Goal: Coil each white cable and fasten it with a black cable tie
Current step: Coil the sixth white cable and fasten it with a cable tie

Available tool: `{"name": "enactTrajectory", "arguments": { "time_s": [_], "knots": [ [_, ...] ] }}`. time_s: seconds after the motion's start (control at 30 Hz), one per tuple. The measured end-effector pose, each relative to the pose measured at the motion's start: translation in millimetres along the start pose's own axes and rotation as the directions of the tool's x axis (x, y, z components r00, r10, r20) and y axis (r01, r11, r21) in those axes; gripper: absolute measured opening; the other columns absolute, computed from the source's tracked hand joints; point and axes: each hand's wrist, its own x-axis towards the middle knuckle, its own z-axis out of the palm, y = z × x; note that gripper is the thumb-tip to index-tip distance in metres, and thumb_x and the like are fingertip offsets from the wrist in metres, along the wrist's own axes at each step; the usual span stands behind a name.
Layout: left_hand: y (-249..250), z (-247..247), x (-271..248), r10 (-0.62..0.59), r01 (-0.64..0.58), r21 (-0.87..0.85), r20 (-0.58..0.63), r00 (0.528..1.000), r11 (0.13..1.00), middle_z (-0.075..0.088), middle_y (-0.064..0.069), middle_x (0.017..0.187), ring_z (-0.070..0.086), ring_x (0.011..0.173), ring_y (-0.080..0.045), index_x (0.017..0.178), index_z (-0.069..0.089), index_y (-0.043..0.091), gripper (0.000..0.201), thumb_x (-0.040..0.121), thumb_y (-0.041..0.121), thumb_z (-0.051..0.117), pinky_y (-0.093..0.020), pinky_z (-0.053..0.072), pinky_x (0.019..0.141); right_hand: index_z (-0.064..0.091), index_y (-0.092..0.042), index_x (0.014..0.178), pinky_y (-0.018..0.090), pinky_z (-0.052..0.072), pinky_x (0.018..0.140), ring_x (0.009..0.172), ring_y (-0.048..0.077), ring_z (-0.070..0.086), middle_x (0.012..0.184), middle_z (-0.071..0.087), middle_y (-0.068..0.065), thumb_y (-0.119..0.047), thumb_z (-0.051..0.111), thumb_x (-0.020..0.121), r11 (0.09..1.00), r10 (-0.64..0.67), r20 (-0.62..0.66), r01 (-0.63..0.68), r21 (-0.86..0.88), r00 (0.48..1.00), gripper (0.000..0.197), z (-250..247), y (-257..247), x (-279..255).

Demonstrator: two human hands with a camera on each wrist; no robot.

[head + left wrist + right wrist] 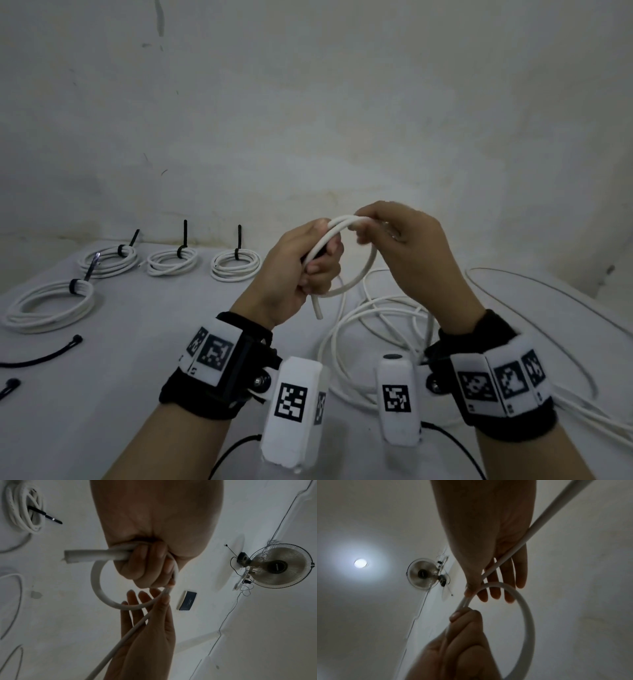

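Head view, nearest first: the left hand [301, 270] has its fingers curled round a thick white round cable [368, 263], whose cut end [317, 310] hangs just below the fist. The cable bends into a single loop in the air above the white table [164, 342]. At the loop's top the right hand [407, 246] pinches the cable between thumb and forefinger, its other fingers straight. The slack lies tangled on the table beneath the right hand. Two loose black cable ties [44, 354] lie at the table's left edge. Farther back sit four finished white coils [51, 306], each bound by a black tie, three of them in a row by the wall.
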Motion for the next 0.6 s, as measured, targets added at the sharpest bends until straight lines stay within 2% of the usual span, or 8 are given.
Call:
{"name": "enactTrajectory", "arguments": {
  "time_s": [0.07,0.13,0.2,0.27,0.37,0.47,0.53,0.6],
  "knots": [
    [0,-2,1,-0.004,0.004,-0.003,-0.032,0.999,1.000,0.030,0.007,0.046,0.021,0.034,-0.001,0.066,0.045,0.013,0.035,0.097,0.024,0.034,-0.014,0.016,0.036,0.065,-0.012,0.076,0.026,0.052,0.058,0.054,0.009,0.063,0.058,0.061,-0.001,-0.018,0.058,0.094,0.983,0.108,0.026,-0.111,0.147,0.994,0.020,5,0,-1],
    [-1,-2,1,-0.017,0.017,0.000,-0.077,0.997,1.000,0.028,0.007,0.045,0.019,0.034,-0.001,0.067,0.040,0.011,0.034,0.097,0.024,0.031,-0.014,0.015,0.035,0.063,-0.009,0.073,0.036,0.054,0.054,0.045,0.014,0.060,0.050,0.057,-0.001,-0.020,0.057,0.094,0.963,0.167,0.051,-0.174,0.207,0.985,0.025,8,0,-3],
    [-5,-2,3,-0.032,0.036,0.030,-0.130,0.991,0.999,0.027,0.007,0.045,0.020,0.034,-0.002,0.066,0.040,0.011,0.039,0.100,0.025,0.028,-0.015,0.018,0.035,0.062,-0.008,0.071,0.036,0.052,0.051,0.040,0.015,0.056,0.046,0.053,-0.001,-0.024,0.057,0.094,0.957,0.192,0.063,-0.201,0.209,0.979,0.028,10,2,-3],
    [-7,-1,4,-0.020,0.042,0.120,-0.180,0.983,0.992,0.027,0.006,0.046,0.025,0.036,-0.005,0.067,0.046,0.010,0.046,0.101,0.034,0.028,-0.016,0.024,0.038,0.061,-0.010,0.070,0.031,0.049,0.049,0.038,0.013,0.052,0.043,0.050,0.000,-0.026,0.057,0.094,0.962,0.199,0.041,-0.203,0.182,0.979,0.030,10,5,-2],
    [-6,-1,3,0.051,0.015,0.356,-0.176,0.983,0.935,0.036,0.006,0.050,0.040,0.043,-0.009,0.083,0.062,0.010,0.049,0.087,0.052,0.036,-0.020,0.039,0.047,0.060,-0.010,0.068,0.026,0.045,0.043,0.037,0.014,0.048,0.044,0.046,0.005,-0.027,0.057,0.094,0.971,0.188,-0.002,-0.186,0.153,0.982,0.031,8,8,-2],
    [0,-2,0,0.070,0.012,0.498,-0.146,0.987,0.867,0.043,0.008,0.053,0.046,0.047,-0.009,0.092,0.061,0.010,0.033,0.091,0.038,0.044,-0.023,0.047,0.051,0.058,-0.012,0.066,0.032,0.039,0.044,0.043,0.025,0.047,0.049,0.047,0.015,-0.029,0.057,0.093,0.983,0.153,0.011,-0.154,0.099,0.988,0.032,9,6,-3],
    [3,-2,0,0.041,0.056,0.559,-0.160,0.986,0.827,0.042,0.009,0.051,0.045,0.045,-0.008,0.086,0.057,0.010,0.027,0.100,0.024,0.039,-0.023,0.048,0.050,0.056,-0.014,0.064,0.033,0.038,0.046,0.041,0.020,0.043,0.047,0.044,0.009,-0.029,0.057,0.093,0.985,0.149,0.042,-0.152,0.080,0.988,0.033,11,5,-4],
    [4,-1,-1,-0.031,0.125,0.551,-0.176,0.984,0.825,0.037,0.009,0.050,0.040,0.042,-0.007,0.079,0.051,0.011,0.033,0.103,0.020,0.031,-0.023,0.047,0.048,0.055,-0.015,0.063,0.028,0.036,0.045,0.041,0.013,0.042,0.046,0.041,0.001,-0.029,0.057,0.093,0.986,0.153,0.072,-0.157,0.056,0.986,0.033,14,4,-4]
  ]
}}
